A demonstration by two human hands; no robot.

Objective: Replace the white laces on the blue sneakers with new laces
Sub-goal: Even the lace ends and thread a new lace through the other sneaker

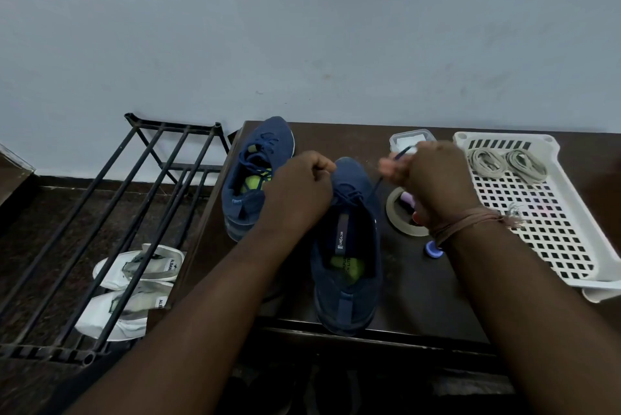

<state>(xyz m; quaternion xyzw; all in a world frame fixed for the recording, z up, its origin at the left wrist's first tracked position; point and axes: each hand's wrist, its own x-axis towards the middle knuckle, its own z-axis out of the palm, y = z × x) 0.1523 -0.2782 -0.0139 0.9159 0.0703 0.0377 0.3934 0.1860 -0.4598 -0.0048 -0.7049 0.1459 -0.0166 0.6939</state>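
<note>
Hands lacing near sneaker (346,246) on table (420,280).
Right hand (433,176) pinches blue lace (401,154) (raised, taut); left hand (299,189) curled, gripping the lace's other end.

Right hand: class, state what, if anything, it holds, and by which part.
The right hand pinches the dark blue lace of the nearer blue sneaker near its free end, pulled up taut from the eyelets; the tip pokes out beyond the fingers.

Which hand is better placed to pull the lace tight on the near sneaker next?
Probably right. The right hand already pinches the blue lace, drawn taut up from the near sneaker. The left hand sits curled over its eyelets, better for steadying.
</note>
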